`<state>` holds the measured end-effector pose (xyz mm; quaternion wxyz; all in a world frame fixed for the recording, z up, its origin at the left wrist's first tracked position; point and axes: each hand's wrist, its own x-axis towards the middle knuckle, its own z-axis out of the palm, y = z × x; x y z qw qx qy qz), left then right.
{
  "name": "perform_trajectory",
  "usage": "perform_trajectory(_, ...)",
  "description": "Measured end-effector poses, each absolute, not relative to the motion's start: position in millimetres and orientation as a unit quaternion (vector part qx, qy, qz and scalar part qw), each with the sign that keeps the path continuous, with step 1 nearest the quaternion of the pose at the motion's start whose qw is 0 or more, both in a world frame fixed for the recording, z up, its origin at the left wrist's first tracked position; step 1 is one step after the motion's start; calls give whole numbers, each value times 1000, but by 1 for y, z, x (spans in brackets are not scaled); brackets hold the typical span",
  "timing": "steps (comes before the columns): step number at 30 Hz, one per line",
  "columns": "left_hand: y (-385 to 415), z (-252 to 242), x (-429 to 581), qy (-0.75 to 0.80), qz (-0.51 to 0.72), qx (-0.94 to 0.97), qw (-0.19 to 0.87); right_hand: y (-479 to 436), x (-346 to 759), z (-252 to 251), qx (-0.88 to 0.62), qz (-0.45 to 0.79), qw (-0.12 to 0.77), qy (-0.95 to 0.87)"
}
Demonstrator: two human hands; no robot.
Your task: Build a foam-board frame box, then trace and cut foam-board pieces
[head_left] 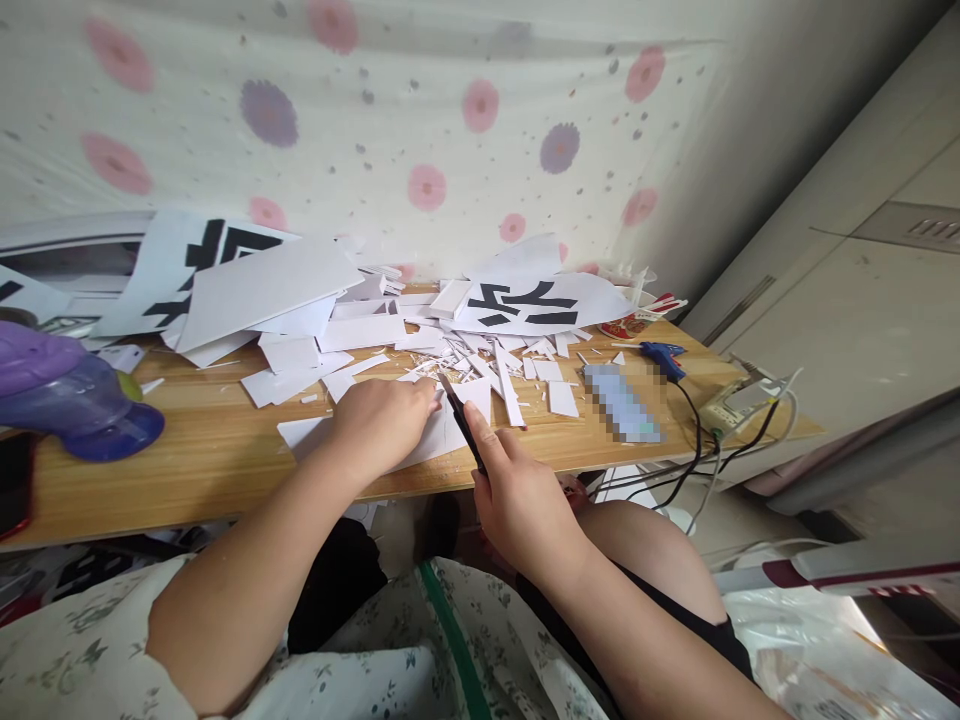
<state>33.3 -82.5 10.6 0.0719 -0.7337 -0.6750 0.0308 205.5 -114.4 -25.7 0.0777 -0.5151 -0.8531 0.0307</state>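
My right hand [521, 500] grips a black utility knife [466, 428], with its forefinger laid along the handle and the tip pointing up and left. My left hand [386, 425] rests with curled fingers above a white board sheet [439, 440] at the table's front edge. Its thumb and fingertips come together just left of the blade, and what they pinch is too small to tell. Behind both hands lies a heap of white board strips and offcuts [480, 360].
Larger white boards [262, 295] and a sheet with black characters [540, 303] lie at the back of the wooden table [210, 440]. A purple bottle [67, 390] stands left. On the right are a blue glue gun [664, 358], a blurred rectangle [622, 402] and a power strip [739, 408] with trailing cords.
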Motion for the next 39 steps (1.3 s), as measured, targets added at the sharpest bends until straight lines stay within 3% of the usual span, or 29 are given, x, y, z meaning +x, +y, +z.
perform_trajectory(12, -83, 12, 34, -678, 37, -731, 72, -119, 196, -39, -504, -77, 15, -860)
perform_trajectory(31, -86, 14, 36, -672, 38, -735, 79, -132, 200, -59, -502, -75, -21, -861)
perform_trajectory(39, -89, 12, 36, -670, 39, -736, 85, -139, 202, -65, -499, -19, -34, -866)
